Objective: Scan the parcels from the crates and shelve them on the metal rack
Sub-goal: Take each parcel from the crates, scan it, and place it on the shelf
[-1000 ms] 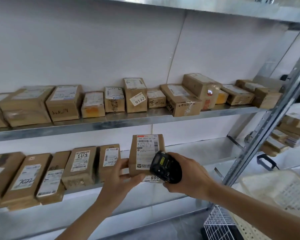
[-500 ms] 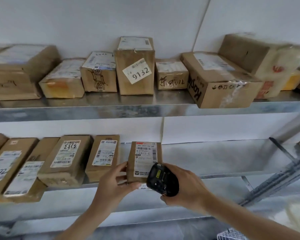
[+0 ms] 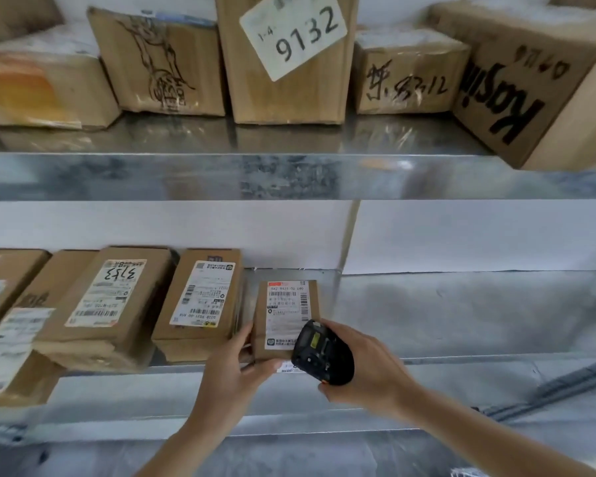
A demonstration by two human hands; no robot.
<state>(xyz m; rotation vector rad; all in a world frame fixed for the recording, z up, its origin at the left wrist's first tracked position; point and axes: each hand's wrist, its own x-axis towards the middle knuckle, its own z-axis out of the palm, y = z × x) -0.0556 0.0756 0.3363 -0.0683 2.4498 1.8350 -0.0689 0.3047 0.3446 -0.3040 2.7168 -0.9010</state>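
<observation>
cardboard parcels already line both tiers of the metal rack (image 3: 289, 177), and your left hand (image 3: 234, 370) grips a small parcel (image 3: 283, 315) seemingly landing on the lower tier while your right hand (image 3: 369, 370) clasps the scanner (image 3: 320, 354).

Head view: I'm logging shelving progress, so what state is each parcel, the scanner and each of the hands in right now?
small parcel: label up, on the lower shelf, gripped at its near end
left hand: grips the small parcel
right hand: grips the scanner
scanner: held over the parcel's near corner
parcel 9132: upright on the upper shelf
neighbouring parcel: lying label up beside the small parcel
</observation>
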